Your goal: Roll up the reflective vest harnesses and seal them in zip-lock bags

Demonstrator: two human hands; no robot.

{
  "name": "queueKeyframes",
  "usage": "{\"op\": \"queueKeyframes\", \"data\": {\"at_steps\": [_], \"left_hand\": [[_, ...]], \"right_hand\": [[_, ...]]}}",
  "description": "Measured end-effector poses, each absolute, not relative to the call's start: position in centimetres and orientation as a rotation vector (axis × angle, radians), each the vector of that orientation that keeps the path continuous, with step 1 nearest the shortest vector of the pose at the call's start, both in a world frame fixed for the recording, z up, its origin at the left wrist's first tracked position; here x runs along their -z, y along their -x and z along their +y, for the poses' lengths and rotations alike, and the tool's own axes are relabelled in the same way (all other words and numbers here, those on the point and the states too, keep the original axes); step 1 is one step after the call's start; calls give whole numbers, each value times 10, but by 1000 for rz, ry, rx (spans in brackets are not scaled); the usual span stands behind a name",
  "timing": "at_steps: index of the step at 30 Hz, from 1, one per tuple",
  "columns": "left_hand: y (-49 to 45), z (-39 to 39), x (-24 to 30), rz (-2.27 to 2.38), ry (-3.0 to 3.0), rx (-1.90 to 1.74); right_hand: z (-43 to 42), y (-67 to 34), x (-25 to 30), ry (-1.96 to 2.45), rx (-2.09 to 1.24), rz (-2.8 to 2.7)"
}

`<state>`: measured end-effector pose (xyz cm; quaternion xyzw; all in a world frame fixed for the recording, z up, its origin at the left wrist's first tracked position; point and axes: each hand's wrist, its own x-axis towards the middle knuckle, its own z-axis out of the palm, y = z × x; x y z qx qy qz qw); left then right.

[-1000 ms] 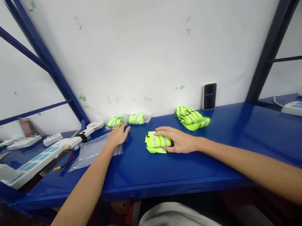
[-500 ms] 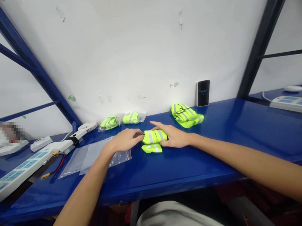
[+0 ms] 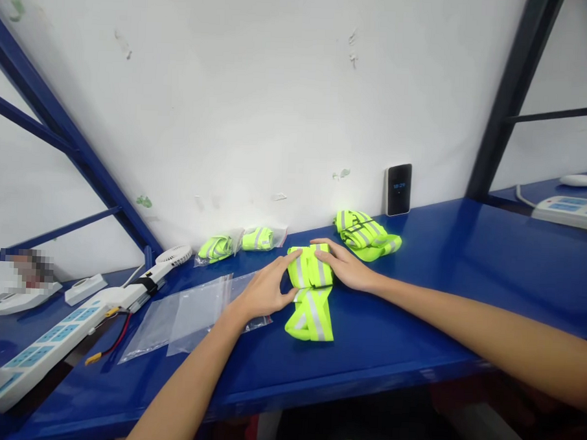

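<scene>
A fluorescent yellow reflective strap (image 3: 311, 315) with silver stripes lies on the blue table, its far part folded into a bundle and its near part hanging loose toward me. My left hand (image 3: 271, 285) holds the bundle's left side, thumb low and fingertips on top. On the opposite side, my right hand (image 3: 345, 264) grips the bundle with its fingers over the far edge. A thin dark band crosses the strap below the fold. Clear plastic zip bags (image 3: 192, 316) lie flat to the left, partly behind my left forearm.
Two bagged yellow bundles (image 3: 257, 238) rest by the wall. Another reflective bundle (image 3: 363, 233) lies back right, near a black-screened device (image 3: 398, 189). At left are a white power strip (image 3: 50, 336), a small fan (image 3: 174, 255) and a red-black cable with yellow connectors (image 3: 117, 342).
The strap's loose end has come down toward me and spread flatter. My left hand has shifted right onto the bundle, and my right hand has turned along its far side. The view has tilted slightly.
</scene>
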<state>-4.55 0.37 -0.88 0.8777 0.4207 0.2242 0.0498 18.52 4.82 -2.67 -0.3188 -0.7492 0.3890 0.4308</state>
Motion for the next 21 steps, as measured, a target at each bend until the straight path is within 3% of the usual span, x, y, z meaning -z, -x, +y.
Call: {"op": "queueKeyframes", "data": {"at_steps": [12, 21], "left_hand": [[43, 8, 8, 1192, -2970, -802], [42, 4, 6, 1258, -2857, -821]], "right_hand": [[39, -182, 18, 849, -1221, -1668], [37, -183, 30, 807, -1150, -1771]]}}
